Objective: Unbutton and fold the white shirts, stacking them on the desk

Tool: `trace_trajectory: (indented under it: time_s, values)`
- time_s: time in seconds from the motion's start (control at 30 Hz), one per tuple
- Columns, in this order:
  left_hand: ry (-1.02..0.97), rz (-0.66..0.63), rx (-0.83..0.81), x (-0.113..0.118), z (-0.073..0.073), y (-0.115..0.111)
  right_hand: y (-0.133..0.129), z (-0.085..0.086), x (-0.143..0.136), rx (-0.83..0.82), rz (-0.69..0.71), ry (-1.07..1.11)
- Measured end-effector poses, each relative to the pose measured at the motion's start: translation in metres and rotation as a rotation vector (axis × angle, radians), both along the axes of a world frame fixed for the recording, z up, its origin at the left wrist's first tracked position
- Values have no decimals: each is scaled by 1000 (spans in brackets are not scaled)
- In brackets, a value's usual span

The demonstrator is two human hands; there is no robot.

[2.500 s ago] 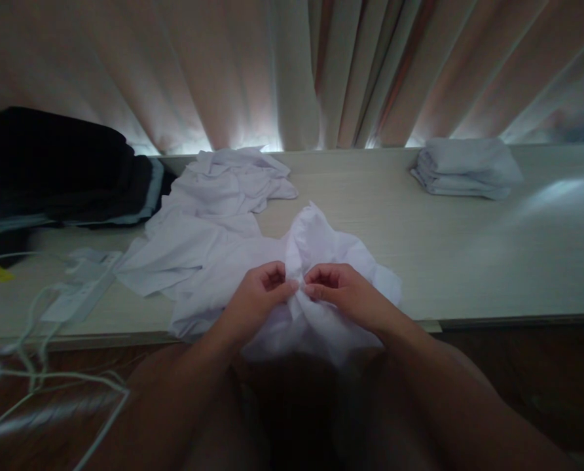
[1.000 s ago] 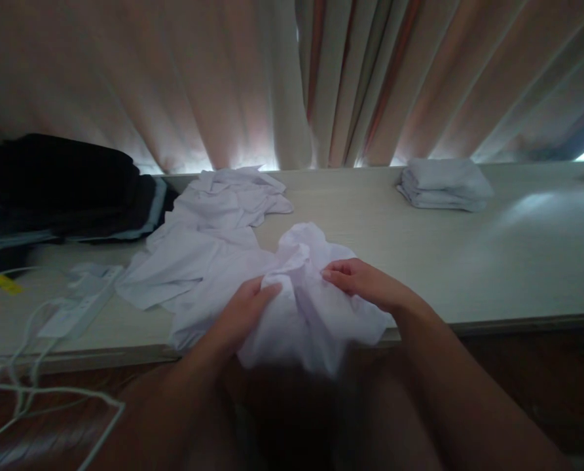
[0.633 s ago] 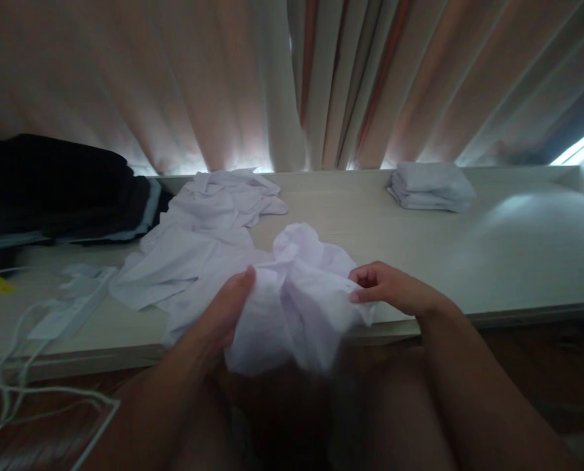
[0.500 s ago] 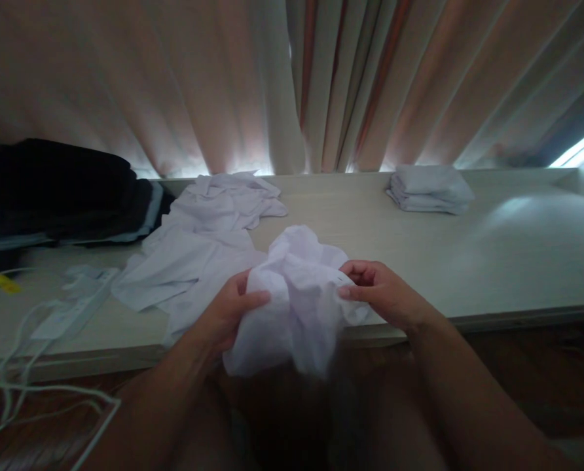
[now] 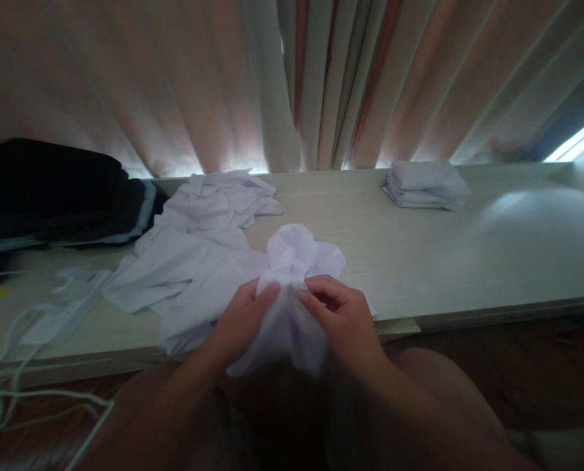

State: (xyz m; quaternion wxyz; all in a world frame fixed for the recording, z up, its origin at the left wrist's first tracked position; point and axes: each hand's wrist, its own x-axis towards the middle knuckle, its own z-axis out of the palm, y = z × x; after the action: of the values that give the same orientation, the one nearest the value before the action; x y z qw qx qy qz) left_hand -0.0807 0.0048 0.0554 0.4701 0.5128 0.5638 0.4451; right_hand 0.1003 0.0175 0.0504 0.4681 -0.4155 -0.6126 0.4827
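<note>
A thin white shirt [image 5: 292, 314] is bunched between my hands at the front edge of the white ledge, its lower part hanging over the edge. My left hand [image 5: 250, 311] pinches the cloth on the left, thumb on top. Close beside it, my right hand [image 5: 334, 304] grips the fabric near the middle between thumb and fingers. Whatever small detail lies under the right fingertips is too blurred to make out. Loose white clothing [image 5: 194, 248] lies crumpled just left of the held shirt, close against it.
A folded white stack [image 5: 425, 185] sits at the back right of the ledge [image 5: 469, 261]. Dark folded clothes [image 5: 56, 190] are piled at the left. A white power strip [image 5: 66, 307] with cables lies at front left. A curtain [image 5: 213, 78] hangs behind.
My right hand has moved left, closer to my left hand, drawing the shirt's cloth together in the middle. The view has shifted slightly.
</note>
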Motion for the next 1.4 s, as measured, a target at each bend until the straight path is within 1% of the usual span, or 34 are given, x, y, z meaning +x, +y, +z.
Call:
trace_trajectory:
  time_s: [0.07,0.13,0.3,0.43,0.53,0.67,0.73,0.87,1.0,1.13,1.27,1.4]
  values:
    - [5,-33,-1,3,1,-1,1,-1,-1,26,-4,6]
    - [34,-17,5,4,2,0,1,-3,-2,24,-12,3]
    - [83,29,13,2,-2,2,2,-11,-7,-100,-81,62]
    - [84,31,17,2,-3,2,5,-11,-12,-117,-96,75]
    - [96,29,35,-1,-4,3,7,-7,-13,-54,-90,15]
    - [190,75,82,-5,-8,4,9,-4,-14,121,-73,-141]
    - [235,93,115,-6,-10,5,11,-5,-15,179,-64,-208]
    - [278,82,145,-5,-10,6,14,-5,-16,235,-45,-287]
    - [298,88,143,-5,-9,8,14,-5,-15,296,-24,-311]
    - [277,63,123,-8,-10,13,16,-9,-14,243,-52,-268]
    - [250,59,88,-9,-12,17,21,-15,-13,162,-29,-225]
    - [210,31,58,-10,-12,19,28,-18,-12,167,-32,-210]
